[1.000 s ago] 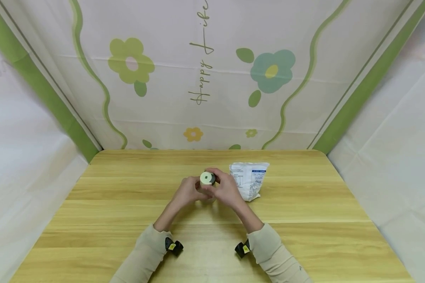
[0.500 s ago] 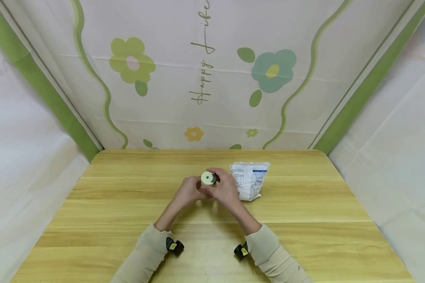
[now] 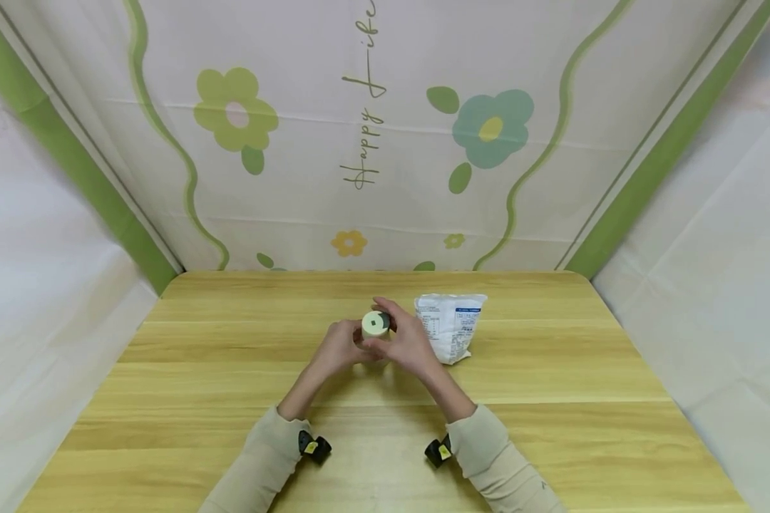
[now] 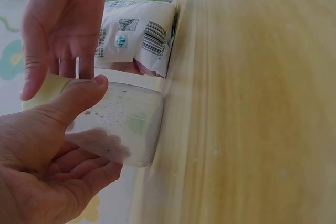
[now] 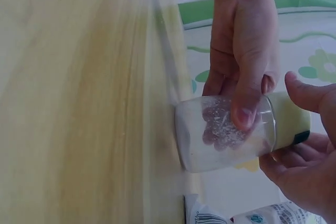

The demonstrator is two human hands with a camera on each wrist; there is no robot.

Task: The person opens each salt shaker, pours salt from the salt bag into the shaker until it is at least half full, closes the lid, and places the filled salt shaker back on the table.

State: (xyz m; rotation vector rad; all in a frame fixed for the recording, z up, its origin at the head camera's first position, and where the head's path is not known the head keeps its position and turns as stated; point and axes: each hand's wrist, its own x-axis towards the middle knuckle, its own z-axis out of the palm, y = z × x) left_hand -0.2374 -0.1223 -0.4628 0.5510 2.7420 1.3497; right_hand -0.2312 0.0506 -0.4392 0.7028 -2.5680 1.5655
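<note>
A clear jar (image 5: 197, 142) with a pale yellow lid (image 3: 373, 328) stands upright at the table's middle, white grains clinging inside. My left hand (image 3: 339, 347) grips its body, thumb on one side and fingers round the other. At the top, my right hand (image 3: 412, 346) has its thumb and curled fingers around the lid. In the right wrist view the right thumb sits at the lid's rim, with the other fingers on the opposite side. The lid has a small dark square on top and a dark patch on its side.
A white printed packet (image 3: 454, 331) stands just right of the right hand. The wooden table (image 3: 231, 399) ends at a flowered cloth wall (image 3: 295, 178) behind. Small black wrist cameras sit at both sleeves.
My right fingers have shifted around the lid, the index finger now lifting higher. The lid's dark patch shows slightly differently. The left hand, jar and packet keep their places.
</note>
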